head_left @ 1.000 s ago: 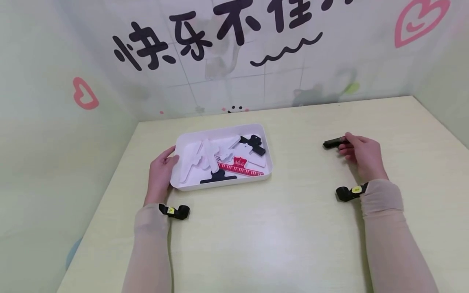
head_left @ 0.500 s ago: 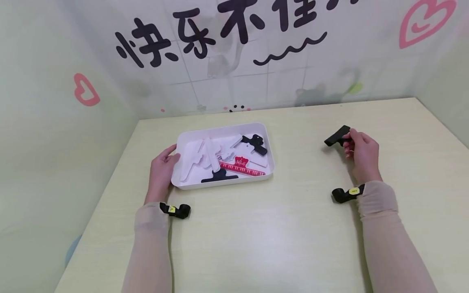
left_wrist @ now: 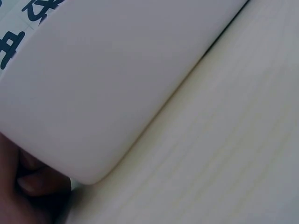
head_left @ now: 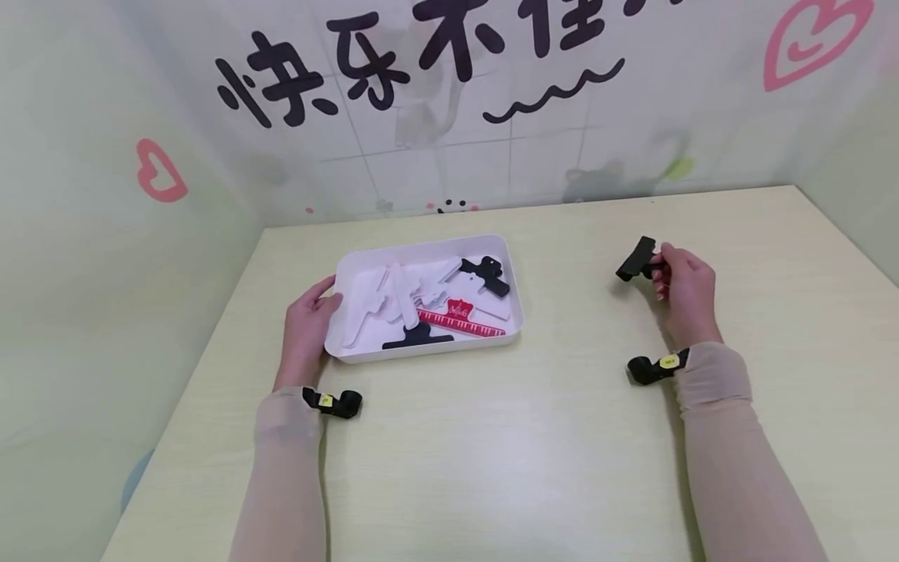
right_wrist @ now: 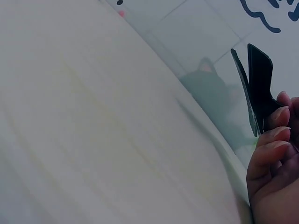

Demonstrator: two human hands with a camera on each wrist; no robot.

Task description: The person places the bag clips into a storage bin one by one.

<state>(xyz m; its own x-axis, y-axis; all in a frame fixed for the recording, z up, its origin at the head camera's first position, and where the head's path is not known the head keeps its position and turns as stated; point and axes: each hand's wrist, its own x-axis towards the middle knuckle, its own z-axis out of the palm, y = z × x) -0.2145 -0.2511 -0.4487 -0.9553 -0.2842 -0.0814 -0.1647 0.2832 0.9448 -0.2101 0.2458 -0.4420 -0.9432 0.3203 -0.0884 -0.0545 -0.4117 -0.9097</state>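
My left hand grips the left end of a white tray, its thumb over the rim. In the left wrist view the tray's side wall hides most of the fingers. Several clips lie mixed in the tray: white clips, a red clip with a piano-key pattern, a black clip and another black clip. Off to the right, my right hand pinches a black wide-jawed clip by its handle, raised above the table. The right wrist view shows its two plates standing apart.
Both hands work over a pale wooden table. A white printed wall covering stands behind its back edge, with more pale covering at the left side. Black cameras are strapped to the wrists.
My right hand has turned the black clip from nearly flat to steeply tilted and raised it, shifting slightly left. The left hand and tray have stayed in place.
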